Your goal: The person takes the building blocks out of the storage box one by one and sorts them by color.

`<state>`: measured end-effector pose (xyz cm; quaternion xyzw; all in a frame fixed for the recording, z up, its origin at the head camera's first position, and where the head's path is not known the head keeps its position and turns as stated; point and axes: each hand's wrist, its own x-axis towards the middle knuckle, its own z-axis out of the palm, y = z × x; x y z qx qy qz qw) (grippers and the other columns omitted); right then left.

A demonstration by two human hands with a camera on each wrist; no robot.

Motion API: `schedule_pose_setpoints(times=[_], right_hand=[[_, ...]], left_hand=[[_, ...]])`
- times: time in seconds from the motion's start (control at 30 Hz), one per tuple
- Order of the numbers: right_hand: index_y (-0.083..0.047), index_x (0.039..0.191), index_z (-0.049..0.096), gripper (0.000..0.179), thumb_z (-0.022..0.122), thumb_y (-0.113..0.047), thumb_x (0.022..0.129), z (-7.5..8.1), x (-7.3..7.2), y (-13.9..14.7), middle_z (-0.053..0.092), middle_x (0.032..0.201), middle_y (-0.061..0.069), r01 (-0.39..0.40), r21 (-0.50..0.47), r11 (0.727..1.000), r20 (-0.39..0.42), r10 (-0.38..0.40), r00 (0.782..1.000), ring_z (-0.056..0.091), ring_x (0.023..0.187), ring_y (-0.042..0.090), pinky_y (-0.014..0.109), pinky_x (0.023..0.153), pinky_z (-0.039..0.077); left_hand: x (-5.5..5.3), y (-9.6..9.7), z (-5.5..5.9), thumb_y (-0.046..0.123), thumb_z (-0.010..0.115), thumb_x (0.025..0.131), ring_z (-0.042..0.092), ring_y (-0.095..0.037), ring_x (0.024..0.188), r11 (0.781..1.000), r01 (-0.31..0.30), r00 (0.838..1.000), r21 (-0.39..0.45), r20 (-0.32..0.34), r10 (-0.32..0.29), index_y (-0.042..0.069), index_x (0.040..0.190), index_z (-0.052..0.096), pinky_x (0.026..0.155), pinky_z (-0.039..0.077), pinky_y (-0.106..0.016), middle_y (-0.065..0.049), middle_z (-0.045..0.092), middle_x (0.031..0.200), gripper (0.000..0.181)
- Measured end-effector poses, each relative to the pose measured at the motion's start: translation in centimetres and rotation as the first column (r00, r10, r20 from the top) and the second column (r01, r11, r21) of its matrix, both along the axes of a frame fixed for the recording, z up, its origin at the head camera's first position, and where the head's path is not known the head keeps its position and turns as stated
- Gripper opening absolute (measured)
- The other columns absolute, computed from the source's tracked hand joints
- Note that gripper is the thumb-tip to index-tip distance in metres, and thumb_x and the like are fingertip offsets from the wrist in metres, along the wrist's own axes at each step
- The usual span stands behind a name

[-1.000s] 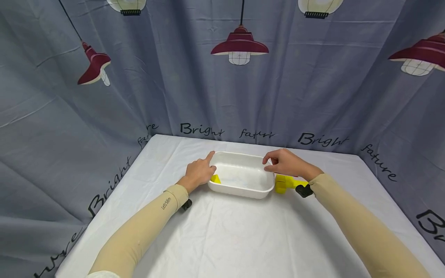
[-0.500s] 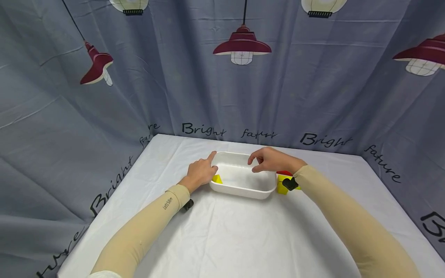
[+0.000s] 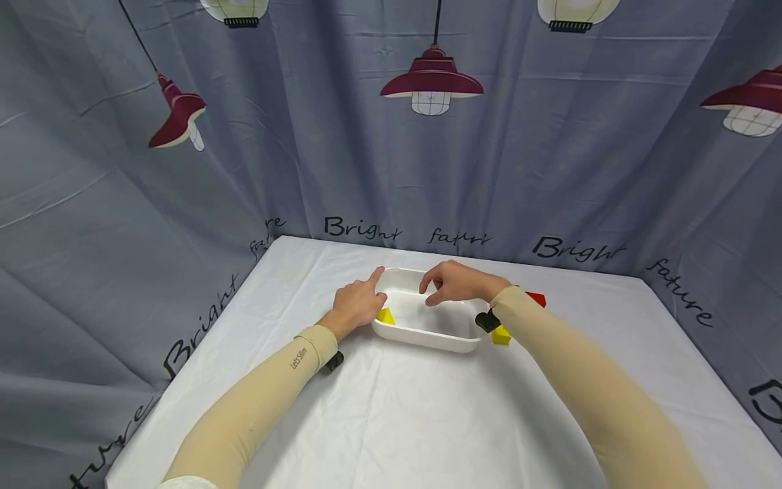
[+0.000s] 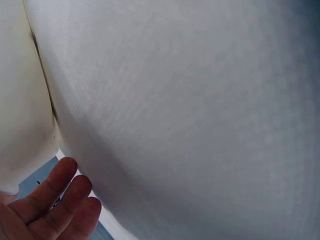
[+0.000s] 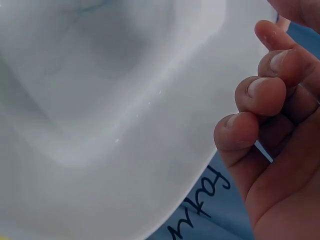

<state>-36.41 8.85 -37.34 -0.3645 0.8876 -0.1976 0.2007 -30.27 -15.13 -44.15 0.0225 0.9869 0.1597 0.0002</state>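
A white rectangular tray [image 3: 421, 338] with rounded corners rests on the white cloth. My left hand [image 3: 356, 304] holds its left side, the thumb over the rim and the index finger stretched along it. In the left wrist view, the other fingers [image 4: 62, 182] lie low beside the tray's outer wall [image 4: 22, 95]. A yellow block [image 3: 385, 316] with a pointed top lies inside, close to that thumb. Above the tray's interior hovers my right hand [image 3: 461, 282], thumb and index finger apart. The right wrist view shows its fingers [image 5: 262, 95] loosely bent, holding nothing.
Just right of the tray is a yellow block [image 3: 501, 335], partly behind the right forearm. A red block [image 3: 536, 299] shows beyond the same sleeve. A grey printed curtain [image 3: 391, 170] hangs behind the cloth-covered table [image 3: 391, 421].
My right hand has moved left from the tray's right edge to over its middle. The left hand keeps its hold on the tray. The head view has shifted slightly.
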Motion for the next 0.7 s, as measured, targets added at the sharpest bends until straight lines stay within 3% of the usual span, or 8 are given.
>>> schedule_pose_setpoints(times=[0.5,0.7], right_hand=[[-0.014,0.111,0.076,0.028,0.081,-0.020,0.083,-1.4,-0.9,-2.1,0.056,0.074,0.001,-0.018,0.015,1.000,-0.004,0.018,1.000,0.050,0.072,0.016,0.028,0.065,0.040],[-0.016,0.109,0.076,0.028,0.083,-0.022,0.083,-2.1,-1.0,-2.9,0.059,0.075,0.002,-0.036,0.029,0.999,0.003,0.036,0.999,0.052,0.071,0.015,0.027,0.064,0.042]], left_hand=[[-0.1,0.1,0.1,0.041,0.041,0.100,0.063,-0.025,0.077,1.000,-0.012,1.000,-0.026,0.010,0.012,0.029,0.161,0.023,0.074,0.052,-0.045,-0.012,0.072,0.100,0.065],[0.0,0.2,0.0,0.041,0.042,0.099,0.067,-0.028,0.084,1.000,-0.010,1.000,-0.028,0.002,0.010,0.030,0.161,0.024,0.075,0.053,-0.046,-0.013,0.073,0.104,0.065]])
